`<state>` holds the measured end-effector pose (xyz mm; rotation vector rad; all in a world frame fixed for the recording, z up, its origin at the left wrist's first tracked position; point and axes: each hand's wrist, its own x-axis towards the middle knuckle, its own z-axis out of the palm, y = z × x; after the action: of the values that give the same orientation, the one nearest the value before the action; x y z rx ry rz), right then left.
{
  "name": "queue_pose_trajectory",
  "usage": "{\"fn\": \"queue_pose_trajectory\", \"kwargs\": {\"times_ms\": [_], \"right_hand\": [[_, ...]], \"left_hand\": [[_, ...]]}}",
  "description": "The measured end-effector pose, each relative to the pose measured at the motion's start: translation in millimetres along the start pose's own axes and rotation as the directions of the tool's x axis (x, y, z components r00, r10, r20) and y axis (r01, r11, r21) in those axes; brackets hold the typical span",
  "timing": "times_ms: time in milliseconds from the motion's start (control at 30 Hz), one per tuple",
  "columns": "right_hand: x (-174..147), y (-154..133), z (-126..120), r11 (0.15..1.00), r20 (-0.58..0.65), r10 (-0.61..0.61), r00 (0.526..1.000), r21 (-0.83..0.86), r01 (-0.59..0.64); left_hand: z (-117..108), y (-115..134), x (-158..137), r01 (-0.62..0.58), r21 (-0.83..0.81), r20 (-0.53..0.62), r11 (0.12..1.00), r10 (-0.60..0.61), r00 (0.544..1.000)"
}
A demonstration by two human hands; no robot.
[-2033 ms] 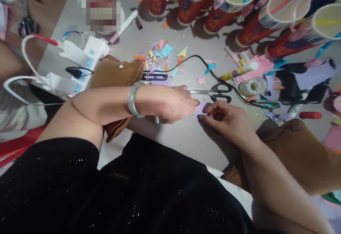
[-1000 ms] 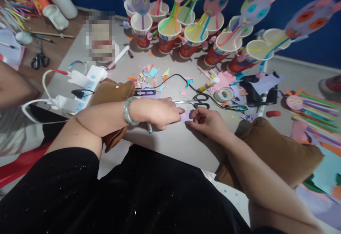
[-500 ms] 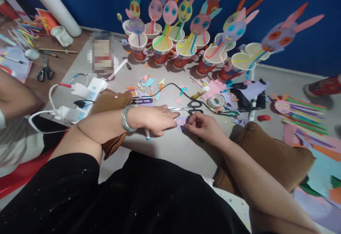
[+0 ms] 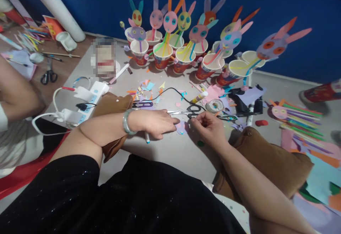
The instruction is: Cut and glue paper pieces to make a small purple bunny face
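A small purple paper cut-out with pink and blue spots lies on the grey table. My left hand rests flat beside it, fingers stretched out and an index fingertip at its left edge. To the right, my right hand is raised slightly, thumb and fingers pinched together; whatever is between them is too small to make out. Black-handled scissors lie just beyond both hands, their blades pointing towards my left fingers. A marker with a blue end sticks out from under my left hand. Near my right wrist is a green disc.
Paper cups with rabbit-faced straws stand in rows at the back. Paper scraps, a tape roll and a black cable lie ahead. Brown cushions sit under my forearms. A power strip and another person's arm are left.
My right hand has lifted off the purple cut-out and moved right, its fingers still pinched. My left hand stays nearly in place. The whole view has tilted slightly.
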<state>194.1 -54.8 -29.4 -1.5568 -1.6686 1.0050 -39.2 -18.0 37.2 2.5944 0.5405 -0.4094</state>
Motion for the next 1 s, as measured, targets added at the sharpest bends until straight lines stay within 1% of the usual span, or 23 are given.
{"fn": "queue_pose_trajectory", "kwargs": {"times_ms": [100,400,600,733,900,1000], "right_hand": [[0.4,0.7,1.2,0.999,0.002,-0.026,1.000,-0.027,0.026],[3.9,3.1,2.3,0.997,-0.014,-0.056,0.998,-0.063,0.055],[5.0,4.9,3.6,0.997,-0.027,-0.057,0.998,-0.051,0.056],[4.5,5.5,3.7,0.996,-0.016,-0.066,0.998,-0.063,0.065],[5.7,9.7,0.9,0.994,0.052,-0.067,0.996,-0.078,0.071],[4.4,10.6,-0.6,0.996,0.180,-0.069,0.981,-0.049,0.079]], "left_hand": [[-1.6,0.1,2.1,-0.064,0.056,0.100,0.996,0.058,0.993],[2.2,-7.2,3.1,-0.087,-0.018,0.021,0.996,0.087,0.996],[0.9,-3.4,2.7,-0.072,0.040,0.092,0.997,0.068,0.993],[2.0,-2.9,2.8,-0.048,0.049,0.101,0.998,0.043,0.994],[4.2,-4.3,1.8,-0.067,0.034,0.065,0.997,0.065,0.996],[4.6,-4.5,1.7,-0.064,0.025,0.055,0.998,0.063,0.997]]}}
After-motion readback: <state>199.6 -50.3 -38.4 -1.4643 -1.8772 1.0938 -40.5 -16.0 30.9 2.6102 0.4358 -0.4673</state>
